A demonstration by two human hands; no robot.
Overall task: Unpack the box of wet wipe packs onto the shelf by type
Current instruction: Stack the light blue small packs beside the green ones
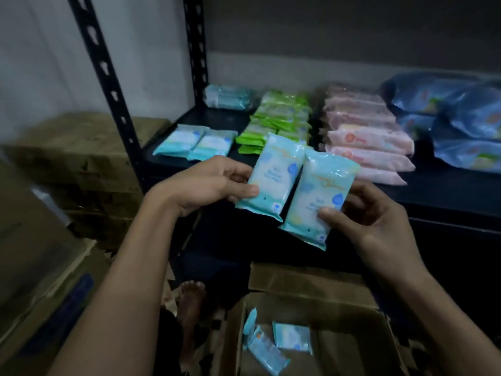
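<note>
Dark metal shelf [444,196] carries sorted wipes: big blue packs [461,118] far right, pink packs [366,137] next, green packs [279,118] in the middle, teal packs [195,143] at left. Open cardboard box [320,316] sits below by the person, a few teal packs [291,339] left in it. Left hand [214,183] pinches one teal pack [273,180], thumb on front. Right hand [374,215] grips second teal pack [317,202]. Both packs upright, edges touching, in front of the shelf edge.

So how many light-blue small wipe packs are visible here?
At least 8: one in the left hand, one in the right hand, two at the shelf front, a blurred cluster at the back, three in the box. More may be hidden.
</note>
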